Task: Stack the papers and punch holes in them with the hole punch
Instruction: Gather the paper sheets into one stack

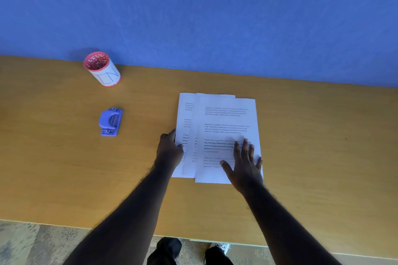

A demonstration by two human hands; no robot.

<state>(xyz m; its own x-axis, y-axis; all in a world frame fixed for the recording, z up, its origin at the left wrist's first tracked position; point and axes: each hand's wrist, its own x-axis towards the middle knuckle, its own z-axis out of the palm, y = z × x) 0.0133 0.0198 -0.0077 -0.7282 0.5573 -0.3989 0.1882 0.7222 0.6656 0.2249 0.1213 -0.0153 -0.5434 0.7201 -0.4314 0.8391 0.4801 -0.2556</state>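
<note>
Three white printed papers (224,118) lie fanned and overlapping on the wooden table (312,146), each shifted a little to the right of the one below. My left hand (169,150) curls at the left edge of the bottom sheet, fingertips on the paper's edge. My right hand (245,161) rests flat with fingers spread on the lower part of the top sheet. A small purple hole punch (111,122) sits on the table well to the left of the papers, apart from both hands.
A red and white cylindrical pen holder (103,70) stands at the back left near the blue wall (193,17). The table's front edge runs along the bottom, with my shoes (219,249) and the floor below it.
</note>
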